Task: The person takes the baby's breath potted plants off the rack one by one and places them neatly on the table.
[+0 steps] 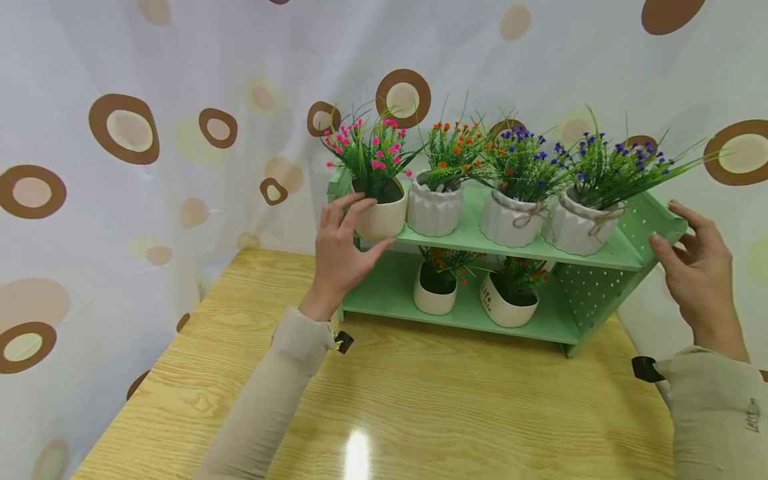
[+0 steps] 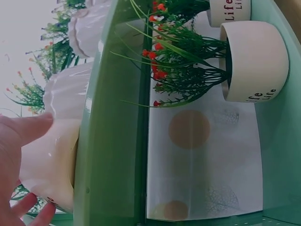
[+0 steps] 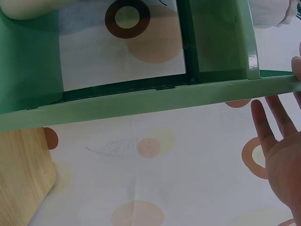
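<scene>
My left hand (image 1: 342, 257) holds a cream pot (image 1: 384, 219) of pink flowers at the left end of the upper shelf, thumb and fingers spread round its sides. The left wrist view shows the thumb and fingertips of that hand (image 2: 13, 160) on the cream pot (image 2: 49, 160). At the right end, my right hand (image 1: 699, 273) has its thumb on one side and fingers on the other side of the upper edge of the green shelf unit (image 1: 372, 297). Seen from the right wrist, the hand (image 3: 284, 165) is partly cut off beside the side panel (image 3: 155, 102).
Three white fluted pots (image 1: 435, 212) with orange and purple flowers share the upper shelf. Two cream pots (image 1: 435, 301) with red flowers stand on the lower one. The unit stands on a wooden table (image 1: 420, 400), before a curtain (image 1: 180, 80) with brown circles.
</scene>
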`<state>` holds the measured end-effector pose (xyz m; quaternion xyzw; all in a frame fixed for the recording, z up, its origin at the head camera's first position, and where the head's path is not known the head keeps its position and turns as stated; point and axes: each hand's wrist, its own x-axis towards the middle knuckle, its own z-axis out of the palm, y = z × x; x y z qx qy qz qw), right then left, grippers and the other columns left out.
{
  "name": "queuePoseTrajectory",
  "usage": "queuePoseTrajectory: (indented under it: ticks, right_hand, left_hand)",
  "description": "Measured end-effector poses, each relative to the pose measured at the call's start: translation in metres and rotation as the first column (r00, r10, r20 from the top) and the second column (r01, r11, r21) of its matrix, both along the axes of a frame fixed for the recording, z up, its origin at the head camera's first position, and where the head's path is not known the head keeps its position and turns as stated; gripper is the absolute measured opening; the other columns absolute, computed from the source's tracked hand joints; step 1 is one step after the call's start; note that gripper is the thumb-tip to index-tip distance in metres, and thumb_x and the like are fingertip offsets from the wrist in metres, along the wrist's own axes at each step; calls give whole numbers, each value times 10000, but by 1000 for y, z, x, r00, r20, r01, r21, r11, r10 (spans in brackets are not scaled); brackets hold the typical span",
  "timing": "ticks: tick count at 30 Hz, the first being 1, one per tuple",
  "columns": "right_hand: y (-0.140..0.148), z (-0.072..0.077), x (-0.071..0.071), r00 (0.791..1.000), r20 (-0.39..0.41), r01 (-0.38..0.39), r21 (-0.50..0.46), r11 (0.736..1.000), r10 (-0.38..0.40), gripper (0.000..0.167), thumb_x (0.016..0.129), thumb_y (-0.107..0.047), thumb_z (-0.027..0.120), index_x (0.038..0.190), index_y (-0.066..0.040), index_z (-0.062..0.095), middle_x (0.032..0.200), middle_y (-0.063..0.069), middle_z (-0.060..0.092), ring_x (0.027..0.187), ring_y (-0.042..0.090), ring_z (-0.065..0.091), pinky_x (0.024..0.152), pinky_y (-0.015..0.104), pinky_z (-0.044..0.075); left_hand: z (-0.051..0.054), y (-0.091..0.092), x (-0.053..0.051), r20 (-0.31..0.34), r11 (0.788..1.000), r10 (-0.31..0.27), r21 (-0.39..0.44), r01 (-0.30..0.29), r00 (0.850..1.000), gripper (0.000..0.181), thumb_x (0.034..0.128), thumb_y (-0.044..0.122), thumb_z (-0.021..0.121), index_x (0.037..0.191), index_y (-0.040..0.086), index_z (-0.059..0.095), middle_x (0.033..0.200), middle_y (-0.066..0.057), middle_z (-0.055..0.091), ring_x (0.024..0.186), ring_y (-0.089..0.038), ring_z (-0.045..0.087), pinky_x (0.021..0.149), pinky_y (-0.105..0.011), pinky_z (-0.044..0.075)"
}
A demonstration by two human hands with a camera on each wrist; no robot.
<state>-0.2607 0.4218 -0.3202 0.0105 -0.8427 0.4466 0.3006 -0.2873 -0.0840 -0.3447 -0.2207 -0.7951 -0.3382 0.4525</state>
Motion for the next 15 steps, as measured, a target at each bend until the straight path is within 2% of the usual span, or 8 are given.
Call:
queuePoseTrajectory:
  ticks: [5, 8, 15]
  right_hand:
    - [1, 0, -1, 1000, 9, 8, 1, 1000, -8, 572, 1071, -199, 550, 1606, -309, 380, 1640, -94, 366, 1385, 42, 472, 889, 24, 426]
    - [0, -1, -1, 1000, 10, 13, 4, 1000, -13, 574, 1072, -204, 550, 1607, -318, 376, 1642, -97, 358, 1387, 43, 468, 890, 21, 422]
    - [1, -1, 2, 999, 20, 27, 39, 999, -28, 584, 1079, -220, 534, 1618, -335, 341, 1644, -90, 346, 1416, 53, 452, 916, 10, 421]
  left_hand:
    - [-5, -3, 0, 13, 1000, -30, -7, 30, 999, 726, 732, 196, 968, 1365, 100, 627, 1460, -156, 542, 1334, -356, 498, 1109, -516, 475]
    - [-4, -5, 0, 17, 999, -37, -20, 38, 999, 723, 741, 119, 953, 1381, 109, 617, 1477, -151, 531, 1342, -356, 496, 1108, -509, 488]
    - [-1, -9, 0, -17, 996, -18, -82, 16, 1000, 676, 771, 89, 925, 1376, 117, 624, 1447, -146, 557, 1308, -355, 527, 1086, -492, 513]
